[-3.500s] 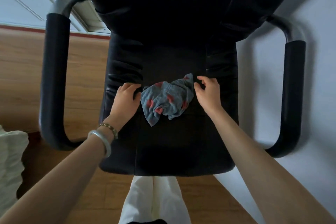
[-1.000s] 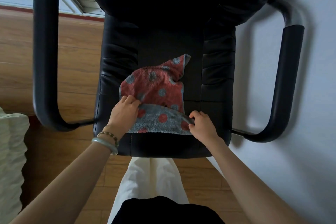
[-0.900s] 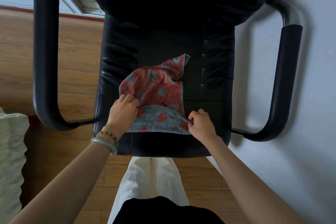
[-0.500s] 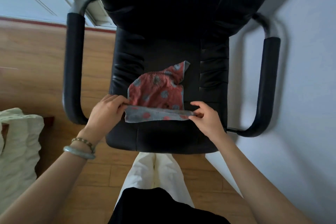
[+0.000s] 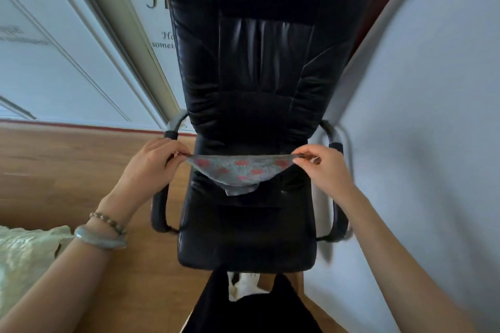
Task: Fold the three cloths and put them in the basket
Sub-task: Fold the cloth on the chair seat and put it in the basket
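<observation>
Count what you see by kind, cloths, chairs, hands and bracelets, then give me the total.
Cloths: 1, the spotted cloth
Chairs: 1, the black chair
Hands: 2, left hand and right hand
Bracelets: 2, bead bracelet and bangle, both on the left wrist
Total: 6

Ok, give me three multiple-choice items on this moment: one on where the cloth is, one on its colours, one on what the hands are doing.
1. The cloth is: A) held up by its top edge over the chair seat; B) lying flat on it; C) on the floor.
2. Its dots are: A) green; B) yellow; C) red.
3. Grip: A) no hand touches it; B) left hand and right hand each pinch a top corner; C) one hand only.
Key: 1 A, it hangs stretched between the hands; 2 C, red dots on grey; 3 B, fingertips close on both corners.
</observation>
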A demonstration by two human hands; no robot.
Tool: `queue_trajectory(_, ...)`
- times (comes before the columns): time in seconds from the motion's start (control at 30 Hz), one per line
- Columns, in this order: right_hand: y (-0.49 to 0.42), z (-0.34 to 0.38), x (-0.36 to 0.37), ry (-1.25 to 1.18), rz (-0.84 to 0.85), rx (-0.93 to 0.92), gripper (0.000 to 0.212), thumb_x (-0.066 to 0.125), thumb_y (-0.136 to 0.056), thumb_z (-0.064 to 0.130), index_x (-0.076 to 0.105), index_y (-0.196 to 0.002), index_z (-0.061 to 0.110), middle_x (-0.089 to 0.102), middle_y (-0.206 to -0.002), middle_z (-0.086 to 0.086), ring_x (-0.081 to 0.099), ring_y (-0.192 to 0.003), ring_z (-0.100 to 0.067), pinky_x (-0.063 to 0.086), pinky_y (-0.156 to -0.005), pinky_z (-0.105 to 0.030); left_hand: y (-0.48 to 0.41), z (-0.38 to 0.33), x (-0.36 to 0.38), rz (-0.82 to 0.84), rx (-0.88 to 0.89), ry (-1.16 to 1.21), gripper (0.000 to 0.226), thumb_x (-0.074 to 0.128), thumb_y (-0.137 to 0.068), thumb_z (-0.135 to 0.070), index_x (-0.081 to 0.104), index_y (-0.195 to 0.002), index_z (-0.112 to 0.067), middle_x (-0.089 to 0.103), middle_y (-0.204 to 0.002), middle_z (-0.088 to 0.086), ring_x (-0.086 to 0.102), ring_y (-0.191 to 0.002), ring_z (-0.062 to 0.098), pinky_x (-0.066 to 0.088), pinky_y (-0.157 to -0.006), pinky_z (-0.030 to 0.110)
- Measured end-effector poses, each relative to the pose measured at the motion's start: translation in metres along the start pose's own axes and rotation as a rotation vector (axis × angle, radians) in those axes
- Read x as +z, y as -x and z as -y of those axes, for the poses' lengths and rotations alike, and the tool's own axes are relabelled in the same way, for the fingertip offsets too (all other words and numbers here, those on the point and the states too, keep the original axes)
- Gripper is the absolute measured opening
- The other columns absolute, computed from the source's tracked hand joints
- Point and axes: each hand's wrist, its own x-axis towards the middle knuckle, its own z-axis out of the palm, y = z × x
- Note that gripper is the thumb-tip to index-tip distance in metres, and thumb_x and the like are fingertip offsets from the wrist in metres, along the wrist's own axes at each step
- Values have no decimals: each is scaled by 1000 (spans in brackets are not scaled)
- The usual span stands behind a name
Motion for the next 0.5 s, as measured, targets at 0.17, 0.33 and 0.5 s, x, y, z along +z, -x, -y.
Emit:
queue_trajectory(0.17,-4,56,-66,6,-116,-102,10,67,-84,16,70,-90,23,64,-78,16,60,-75,2,43,-69,-6,-30,-31,-56,-113,9,59,13,62,-85,-4,67,-93,-12,63,-87,-1,50,-86,15,40,-80,27)
queue_trajectory(0.33,-9,99,-116,2,-150,-200,10,63,-87,14,67,-91,23,62,-79,19,59,-78,2,40,-66,2,-62,-60,-106,-213,71,72,13,60,-87,-4,67,-93,-13,55,-81,-15,48,-82,12,39,-77,23)
queue_trajectory(0.5,-27,124,-142,10,-205,-230,11,63,-87,13,66,-89,23,63,-80,18,58,-77,4,40,-68,-2,-99,-64,-129,-229,71,63,15,59,-89,-8,65,-92,-22,54,-80,-22,50,-77,1,35,-68,10)
